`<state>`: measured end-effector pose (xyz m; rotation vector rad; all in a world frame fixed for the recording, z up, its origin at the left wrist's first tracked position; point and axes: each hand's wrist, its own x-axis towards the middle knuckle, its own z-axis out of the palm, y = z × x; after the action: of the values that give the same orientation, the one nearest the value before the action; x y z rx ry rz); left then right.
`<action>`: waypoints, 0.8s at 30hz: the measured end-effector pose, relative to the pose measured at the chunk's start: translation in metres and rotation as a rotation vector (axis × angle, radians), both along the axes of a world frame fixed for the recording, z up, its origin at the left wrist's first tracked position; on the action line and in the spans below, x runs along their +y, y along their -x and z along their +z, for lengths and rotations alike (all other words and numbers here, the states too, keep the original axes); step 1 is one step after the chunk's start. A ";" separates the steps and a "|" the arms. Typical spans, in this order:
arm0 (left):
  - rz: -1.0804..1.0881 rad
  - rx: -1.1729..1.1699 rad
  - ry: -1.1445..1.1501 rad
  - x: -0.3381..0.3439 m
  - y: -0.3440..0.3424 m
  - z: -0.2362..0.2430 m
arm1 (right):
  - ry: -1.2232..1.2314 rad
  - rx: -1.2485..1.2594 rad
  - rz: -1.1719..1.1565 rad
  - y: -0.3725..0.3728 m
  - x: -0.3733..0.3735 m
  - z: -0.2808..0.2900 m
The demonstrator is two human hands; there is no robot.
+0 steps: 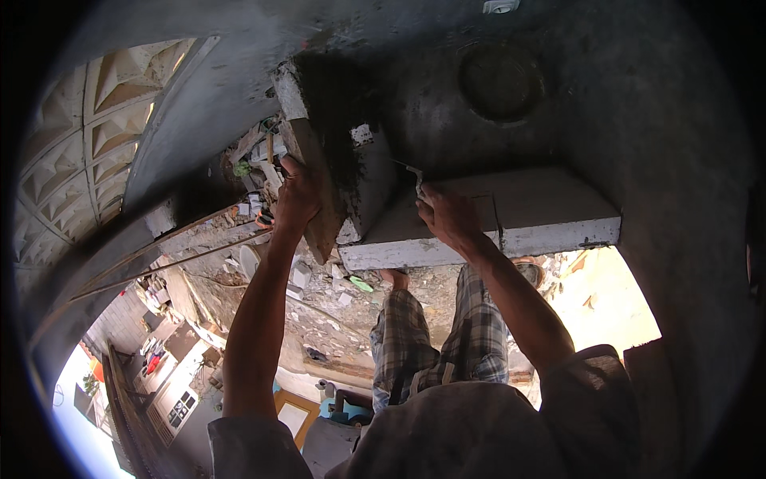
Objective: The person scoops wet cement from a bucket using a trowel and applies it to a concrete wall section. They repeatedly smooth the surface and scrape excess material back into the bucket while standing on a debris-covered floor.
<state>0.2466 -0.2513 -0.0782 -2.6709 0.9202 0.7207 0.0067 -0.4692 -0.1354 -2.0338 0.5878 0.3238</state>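
Observation:
My left hand [297, 198] is closed round a wooden board [324, 233]. The board lies along the end of a short upright wall [373, 180], partly coated with dark wet mortar. In my right hand [452, 215] is a small trowel [418, 179]; its bent metal neck shows past my fingers, and its thin blade, seen nearly edge-on, points toward that wall. My right hand is just over a ledge of pale blocks [550, 233], which meets the foot of the short wall. Whether the hand touches the ledge I cannot tell.
A grey plastered wall [638, 120] with a round mark [501, 81] rises ahead. Patterned openwork blocks [112, 120] stand at the left. Rubble [299, 275] covers the ground below, around my bare foot [394, 278]. A long thin rod [171, 259] crosses at the left.

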 end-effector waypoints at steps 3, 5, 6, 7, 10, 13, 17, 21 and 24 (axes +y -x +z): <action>0.177 0.080 -0.038 -0.008 0.002 0.009 | 0.008 0.003 -0.256 0.036 -0.001 -0.002; 0.257 0.052 0.027 -0.009 -0.002 0.004 | 0.196 -0.005 -0.264 0.039 -0.036 -0.027; 0.282 0.041 0.064 -0.002 0.001 0.001 | 0.221 0.041 -0.288 0.046 -0.051 -0.038; 0.235 0.041 0.027 0.006 0.004 -0.003 | 0.270 -0.003 -0.308 0.046 -0.069 -0.052; -0.309 -0.072 -0.046 0.030 -0.010 -0.022 | 0.547 0.093 -0.044 0.045 -0.126 -0.099; -0.693 -0.275 -0.138 0.040 -0.016 -0.031 | 0.615 0.133 -0.082 0.053 -0.183 -0.149; 0.069 0.095 -0.009 0.028 -0.004 -0.008 | 0.608 0.403 -0.161 0.024 -0.221 -0.236; 0.223 0.100 0.195 0.010 0.014 0.011 | 0.415 0.274 0.051 -0.012 -0.211 -0.278; 0.147 0.119 0.238 0.006 0.011 0.014 | -0.198 0.491 -0.145 -0.005 -0.210 -0.256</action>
<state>0.2357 -0.2457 -0.0646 -2.9579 0.8955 0.8600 0.0114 -0.6789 -0.3909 -1.7117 0.9570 0.7737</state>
